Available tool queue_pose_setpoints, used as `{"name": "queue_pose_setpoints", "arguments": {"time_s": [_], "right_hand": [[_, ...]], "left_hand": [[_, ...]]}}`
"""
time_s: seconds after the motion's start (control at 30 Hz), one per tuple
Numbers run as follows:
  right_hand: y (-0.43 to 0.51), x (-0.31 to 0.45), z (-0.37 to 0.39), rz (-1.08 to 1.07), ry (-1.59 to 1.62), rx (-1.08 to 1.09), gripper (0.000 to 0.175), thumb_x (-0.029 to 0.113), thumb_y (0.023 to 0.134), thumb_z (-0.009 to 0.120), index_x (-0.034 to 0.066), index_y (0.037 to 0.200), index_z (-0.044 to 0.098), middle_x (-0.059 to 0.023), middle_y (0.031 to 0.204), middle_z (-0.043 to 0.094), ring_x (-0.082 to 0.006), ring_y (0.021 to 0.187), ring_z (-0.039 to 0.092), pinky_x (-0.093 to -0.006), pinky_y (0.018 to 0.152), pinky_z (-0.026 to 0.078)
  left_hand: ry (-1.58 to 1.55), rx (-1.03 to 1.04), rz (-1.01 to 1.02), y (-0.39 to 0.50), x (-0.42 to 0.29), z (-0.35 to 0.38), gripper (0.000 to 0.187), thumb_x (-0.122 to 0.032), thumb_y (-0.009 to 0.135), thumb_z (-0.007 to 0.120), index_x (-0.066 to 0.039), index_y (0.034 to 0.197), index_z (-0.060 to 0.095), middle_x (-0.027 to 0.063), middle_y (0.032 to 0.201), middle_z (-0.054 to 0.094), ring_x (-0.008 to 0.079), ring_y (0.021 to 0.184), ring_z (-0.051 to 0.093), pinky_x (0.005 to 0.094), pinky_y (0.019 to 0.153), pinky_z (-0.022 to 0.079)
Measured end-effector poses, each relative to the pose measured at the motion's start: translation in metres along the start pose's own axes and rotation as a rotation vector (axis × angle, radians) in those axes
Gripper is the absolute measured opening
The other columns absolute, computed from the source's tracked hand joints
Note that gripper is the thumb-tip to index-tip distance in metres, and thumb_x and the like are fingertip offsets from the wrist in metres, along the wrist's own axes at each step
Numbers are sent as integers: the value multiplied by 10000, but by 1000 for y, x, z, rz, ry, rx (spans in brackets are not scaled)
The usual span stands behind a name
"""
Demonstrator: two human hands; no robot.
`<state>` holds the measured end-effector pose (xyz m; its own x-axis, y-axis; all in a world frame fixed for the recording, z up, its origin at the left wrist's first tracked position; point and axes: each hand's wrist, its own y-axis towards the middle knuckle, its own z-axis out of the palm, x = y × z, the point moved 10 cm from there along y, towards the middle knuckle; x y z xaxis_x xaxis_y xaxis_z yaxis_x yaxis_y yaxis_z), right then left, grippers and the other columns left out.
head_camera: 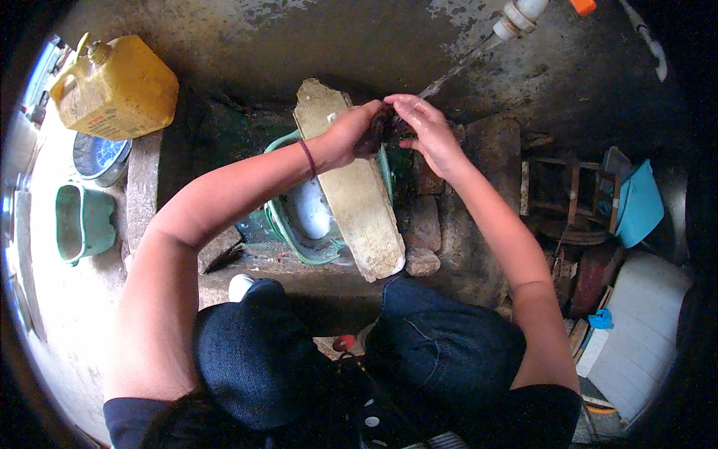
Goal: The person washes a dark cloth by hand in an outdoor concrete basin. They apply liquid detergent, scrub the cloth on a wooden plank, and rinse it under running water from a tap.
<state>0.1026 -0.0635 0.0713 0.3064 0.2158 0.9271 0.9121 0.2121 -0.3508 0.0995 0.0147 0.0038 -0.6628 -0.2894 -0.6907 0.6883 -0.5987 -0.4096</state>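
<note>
My left hand (350,134) is closed on a small dark bundle (370,137), which looks wet; I cannot tell whether it is cloth. From the other side, my right hand (429,129) pinches the same bundle between bent fingers and thumb. Water (454,70) runs from a white pipe outlet (516,22) down toward my wet right hand. Below the hands, a worn, ridged pale board (359,213) lies slanted across a green plastic tub (273,216). Pale, cloudy contents show in the tub beside the board.
A yellow jerrycan (126,84) stands on the left ledge (143,185), near a blue basket (101,157) and a green container (98,224). Stones (422,262) lie by the board's lower end. To the right are a wooden frame (572,193), a turquoise basin (639,205) and a white box (639,331).
</note>
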Motion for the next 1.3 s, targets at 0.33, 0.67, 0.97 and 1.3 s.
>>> {"name": "queue_pose_setpoints", "arguments": {"time_s": [0.33,0.67,0.97,1.3], "right_hand": [[10,27,-25,-328,-124,-145,196,144,856,596,44,1025,587,1,890,584,-84,811,534,-236,684,436],[-41,32,16,-726,-354,-417,288,236,886,550,32,689,502,-41,708,495,-153,671,472,-305,617,399],[-5,-6,1,-279,164,-599,301,254,883,508,-1,727,543,-25,732,548,-96,686,445,-287,639,390],[39,-43,-27,-4,610,-322,260,310,868,546,109,709,499,-30,632,516,-194,600,515,-346,582,431]], "left_hand": [[-119,118,-20,-4,-5,21,339,-394,919,423,-86,937,563,48,712,579,163,538,514,273,465,388],[-428,110,-1,12,1,6,223,-297,883,458,-95,833,536,83,801,564,211,787,536,338,649,452],[476,-515,469,-7,-44,-14,357,-288,883,449,24,777,586,84,673,585,171,563,521,349,503,439],[181,-67,-11,-6,10,1,411,-427,880,455,-31,866,563,81,703,594,156,503,551,309,378,424]]}}
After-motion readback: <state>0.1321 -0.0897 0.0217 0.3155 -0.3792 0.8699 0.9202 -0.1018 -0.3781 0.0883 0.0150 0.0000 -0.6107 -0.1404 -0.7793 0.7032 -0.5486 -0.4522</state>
